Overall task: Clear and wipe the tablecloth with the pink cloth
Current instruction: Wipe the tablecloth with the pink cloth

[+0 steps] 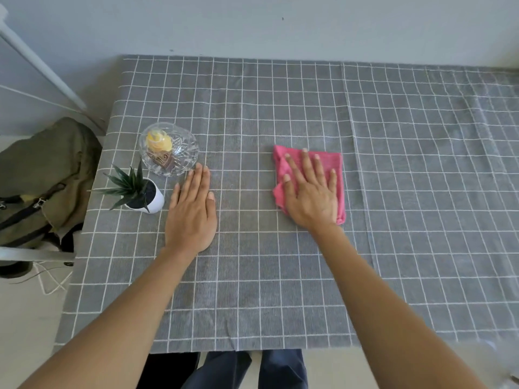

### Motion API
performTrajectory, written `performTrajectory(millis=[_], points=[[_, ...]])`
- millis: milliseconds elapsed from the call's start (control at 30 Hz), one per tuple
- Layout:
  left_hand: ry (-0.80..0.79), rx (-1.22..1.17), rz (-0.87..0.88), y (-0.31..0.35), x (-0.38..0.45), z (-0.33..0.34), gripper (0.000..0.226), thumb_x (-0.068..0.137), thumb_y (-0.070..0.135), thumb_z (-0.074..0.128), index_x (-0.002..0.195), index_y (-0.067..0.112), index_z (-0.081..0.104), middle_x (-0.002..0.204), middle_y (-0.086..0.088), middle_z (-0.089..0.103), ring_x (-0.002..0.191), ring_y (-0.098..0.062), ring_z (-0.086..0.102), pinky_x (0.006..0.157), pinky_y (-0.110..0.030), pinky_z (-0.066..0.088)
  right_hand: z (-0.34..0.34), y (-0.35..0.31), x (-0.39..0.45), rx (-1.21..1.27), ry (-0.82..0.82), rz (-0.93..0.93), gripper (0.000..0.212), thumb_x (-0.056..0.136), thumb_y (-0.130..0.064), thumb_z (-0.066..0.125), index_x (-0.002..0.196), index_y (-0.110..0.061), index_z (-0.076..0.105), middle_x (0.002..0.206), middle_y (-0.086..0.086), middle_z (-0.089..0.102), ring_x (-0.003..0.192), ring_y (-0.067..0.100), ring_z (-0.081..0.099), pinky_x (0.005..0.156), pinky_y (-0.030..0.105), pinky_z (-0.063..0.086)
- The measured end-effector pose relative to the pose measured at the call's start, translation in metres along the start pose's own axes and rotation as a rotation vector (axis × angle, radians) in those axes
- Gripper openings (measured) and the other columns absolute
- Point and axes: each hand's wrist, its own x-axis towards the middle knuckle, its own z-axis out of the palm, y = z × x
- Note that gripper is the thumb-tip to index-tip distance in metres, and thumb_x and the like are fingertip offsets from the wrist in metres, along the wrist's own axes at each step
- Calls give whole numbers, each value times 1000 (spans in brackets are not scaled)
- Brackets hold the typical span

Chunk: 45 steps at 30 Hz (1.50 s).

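Note:
A grey tablecloth with a white grid (280,113) covers the table. The pink cloth (338,171) lies folded on it right of centre. My right hand (310,192) presses flat on the cloth, fingers spread, covering most of it. My left hand (192,211) rests flat on the bare tablecloth, fingers together, holding nothing. Just beyond its fingertips stands a cut-glass bowl (184,146) with a yellow item and a brown item inside. A small spiky plant in a white pot (140,192) stands left of the left hand.
Both the bowl and the plant sit near the table's left edge. A green bag (47,175) lies on a seat left of the table, with white cables on the floor below. A grey wall runs behind the table. My legs show under the near edge.

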Motion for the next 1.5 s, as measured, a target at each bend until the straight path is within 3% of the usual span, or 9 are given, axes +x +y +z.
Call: performTrajectory(millis=[133,400,533,700,933,1200,1367,1500], points=[[8,15,-4,0,0,1,52,103,25,15,152,17,0,160,2,-4,148,-11,-2,121,-36,-1,-10,33,-6,14,4,183,52,99,-52,4,149,-45,-8,162,-7,-8,148,17,-10,117,48,-12],[-10,-12,-19,2,2,0,52,103,26,14,151,16,-4,160,1,-8,147,-11,-7,121,-34,-4,-2,-11,-4,147,7,315,50,101,-45,8,150,-46,-4,161,-5,-13,147,17,-16,115,51,-15],[-38,-78,19,-6,-21,-5,53,103,25,15,151,15,-3,159,2,-9,147,-11,-8,119,-28,-9,12,-71,-12,153,-7,152,50,101,-44,8,150,-45,-3,161,-5,-13,147,18,-17,113,49,-19],[-39,3,-10,-19,-50,-7,53,102,28,10,151,16,-6,159,3,-11,146,-9,-11,120,-31,-8,33,-127,-30,113,-45,-102,50,102,-45,8,150,-43,-1,160,-8,-14,147,16,-18,114,47,-20],[-41,2,-15,-19,-49,-7,53,102,29,11,152,19,-4,159,6,-11,146,-6,-11,121,-32,-6,21,-86,-25,81,-30,-104,52,100,-48,4,151,-44,0,161,-11,-8,147,14,-13,115,43,-17],[-38,-18,-26,-21,-49,-7,53,102,28,11,152,19,-7,159,5,-12,146,-8,-12,121,-33,-6,-14,34,-15,44,1,283,51,101,-46,5,150,-44,-7,162,-7,-7,148,16,-10,119,50,-7],[-17,-2,-31,-22,-49,-6,54,101,29,10,152,17,-6,160,3,-10,147,-10,-11,121,-34,-4,-9,13,-14,73,2,330,51,101,-45,6,150,-45,-5,162,-5,-10,148,17,-13,117,52,-11],[-6,-4,-26,-21,-49,-4,54,101,29,11,152,17,-4,160,3,-8,147,-10,-9,121,-33,-5,5,-31,-24,36,-24,193,52,99,-48,3,149,-45,-10,160,-5,-16,146,19,-18,115,51,-14]])
